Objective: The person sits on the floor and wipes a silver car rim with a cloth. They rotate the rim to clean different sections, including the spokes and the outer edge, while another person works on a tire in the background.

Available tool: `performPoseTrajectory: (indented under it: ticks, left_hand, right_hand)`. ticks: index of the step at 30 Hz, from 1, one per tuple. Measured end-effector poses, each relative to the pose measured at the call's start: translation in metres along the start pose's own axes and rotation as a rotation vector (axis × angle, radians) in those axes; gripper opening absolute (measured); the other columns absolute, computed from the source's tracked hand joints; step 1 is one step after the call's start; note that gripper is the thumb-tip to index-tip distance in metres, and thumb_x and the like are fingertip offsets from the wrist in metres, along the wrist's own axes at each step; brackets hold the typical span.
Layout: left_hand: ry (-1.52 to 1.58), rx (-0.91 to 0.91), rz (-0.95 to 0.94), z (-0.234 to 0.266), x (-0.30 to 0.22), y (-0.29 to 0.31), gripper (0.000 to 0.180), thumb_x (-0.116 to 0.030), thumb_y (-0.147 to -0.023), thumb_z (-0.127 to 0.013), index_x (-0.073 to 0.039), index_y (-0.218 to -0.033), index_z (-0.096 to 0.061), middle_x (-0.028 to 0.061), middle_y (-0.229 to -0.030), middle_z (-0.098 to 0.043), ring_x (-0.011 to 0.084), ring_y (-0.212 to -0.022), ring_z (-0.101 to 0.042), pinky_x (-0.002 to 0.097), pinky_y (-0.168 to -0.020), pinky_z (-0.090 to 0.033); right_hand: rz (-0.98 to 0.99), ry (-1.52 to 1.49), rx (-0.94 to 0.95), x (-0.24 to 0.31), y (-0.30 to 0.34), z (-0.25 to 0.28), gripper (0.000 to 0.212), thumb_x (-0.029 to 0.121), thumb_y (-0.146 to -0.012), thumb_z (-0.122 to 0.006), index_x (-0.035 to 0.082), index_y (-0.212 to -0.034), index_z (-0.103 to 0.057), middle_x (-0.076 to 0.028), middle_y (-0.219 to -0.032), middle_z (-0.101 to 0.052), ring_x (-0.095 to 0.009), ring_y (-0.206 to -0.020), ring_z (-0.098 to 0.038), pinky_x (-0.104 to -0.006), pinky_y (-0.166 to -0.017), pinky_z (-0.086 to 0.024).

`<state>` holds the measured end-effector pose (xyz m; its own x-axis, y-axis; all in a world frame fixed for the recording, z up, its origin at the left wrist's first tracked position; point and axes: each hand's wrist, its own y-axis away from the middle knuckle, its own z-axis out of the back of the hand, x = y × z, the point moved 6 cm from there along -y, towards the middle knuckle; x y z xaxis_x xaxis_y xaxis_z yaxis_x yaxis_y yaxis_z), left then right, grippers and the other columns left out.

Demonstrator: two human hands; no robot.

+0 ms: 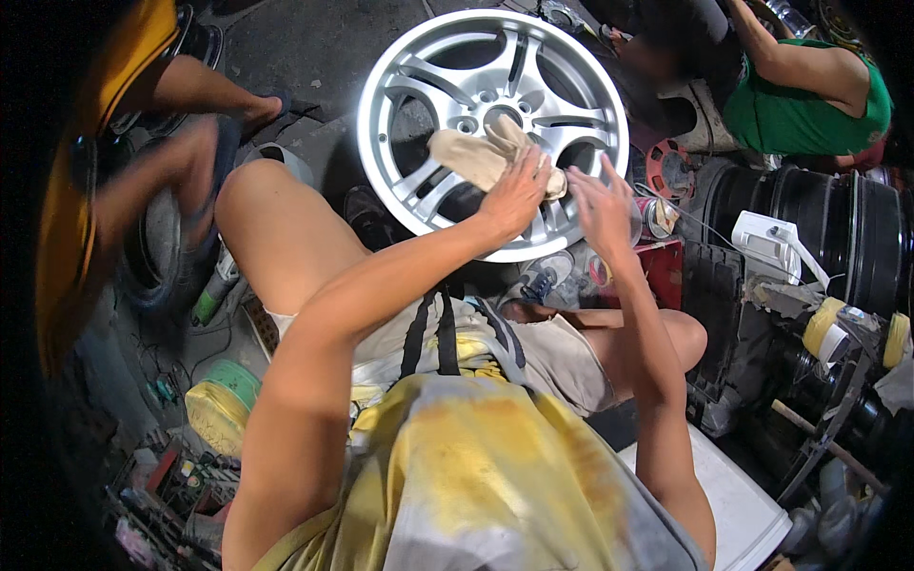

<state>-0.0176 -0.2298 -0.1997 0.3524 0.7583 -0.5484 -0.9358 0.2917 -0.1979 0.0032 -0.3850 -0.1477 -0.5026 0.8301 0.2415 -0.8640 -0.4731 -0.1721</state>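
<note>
A silver alloy wheel rim (381, 157) stands in front of my knees, its spoked face turned up toward me. My left hand (517, 197) lies over a bunched beige cloth (471, 157), its fingers pressed on the fabric near the lower right spokes. The cloth's loose end spreads left across the hub. Just right of it, my right hand (602, 207) is at the rim's right edge with fingers apart, slightly blurred and holding nothing I can see.
A person in a green top (809, 100) sits at the far right. Another person's blurred legs (186, 143) are at the left. Black wheels (871, 228) are stacked at right, near a white device (766, 246). A tin can (657, 219) and a green-yellow container (224, 404) stand nearby.
</note>
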Motion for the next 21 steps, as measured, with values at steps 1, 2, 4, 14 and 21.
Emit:
performPoseTrajectory:
  ticks: [1, 2, 4, 14, 21]
  left_hand:
    - [0.027, -0.031, -0.007, -0.008, -0.003, -0.012, 0.055, -0.003, -0.091, -0.05, 0.009, -0.144, -0.041, 0.0316, -0.149, -0.038, 0.0456, -0.143, -0.036, 0.0488, -0.117, -0.035]
    - [0.058, -0.067, 0.003, -0.013, -0.005, -0.025, 0.055, 0.001, -0.089, -0.051, 0.01, -0.143, -0.042, 0.0323, -0.15, -0.035, 0.0468, -0.144, -0.034, 0.0488, -0.118, -0.034]
    - [0.11, -0.136, -0.045, -0.019, -0.001, -0.056, 0.059, 0.006, -0.086, -0.049, 0.009, -0.145, -0.039, 0.0342, -0.154, -0.029, 0.0491, -0.147, -0.028, 0.0489, -0.12, -0.032]
    - [0.034, 0.106, -0.203, 0.004, 0.021, -0.032, 0.056, 0.0, -0.087, -0.057, 0.005, -0.142, -0.045, 0.0276, -0.152, -0.038, 0.0431, -0.135, -0.047, 0.0428, -0.109, -0.046]
    - [-0.433, 0.647, -0.298, 0.067, 0.083, 0.002, 0.044, -0.001, -0.091, -0.059, 0.004, -0.134, -0.048, 0.0192, -0.136, -0.053, 0.0305, -0.11, -0.068, 0.041, -0.094, -0.061]
  right_hand:
    - [-0.063, 0.001, 0.01, -0.015, 0.009, 0.004, 0.028, 0.015, -0.1, -0.058, 0.01, -0.122, -0.073, -0.004, -0.13, -0.07, -0.033, -0.139, -0.047, -0.0485, -0.114, -0.034]
    - [-0.152, -0.147, -0.092, -0.026, 0.01, 0.018, 0.027, 0.015, -0.101, -0.057, 0.009, -0.122, -0.073, -0.006, -0.129, -0.07, -0.034, -0.137, -0.049, -0.0475, -0.113, -0.035]
    - [-0.257, -0.237, -0.261, -0.027, 0.007, 0.046, 0.027, 0.017, -0.104, -0.055, 0.007, -0.121, -0.074, -0.011, -0.127, -0.07, -0.035, -0.13, -0.054, -0.0444, -0.112, -0.039]
    - [-0.433, -0.544, -0.258, -0.045, 0.011, 0.031, 0.027, 0.017, -0.107, -0.052, 0.0, -0.115, -0.071, -0.011, -0.105, -0.068, -0.018, -0.09, -0.067, -0.032, -0.082, -0.051]
    - [-0.529, -0.568, -0.272, -0.079, 0.025, 0.024, 0.026, 0.018, -0.103, -0.057, -0.002, -0.11, -0.072, -0.014, -0.093, -0.07, -0.019, -0.076, -0.072, -0.032, -0.072, -0.052]
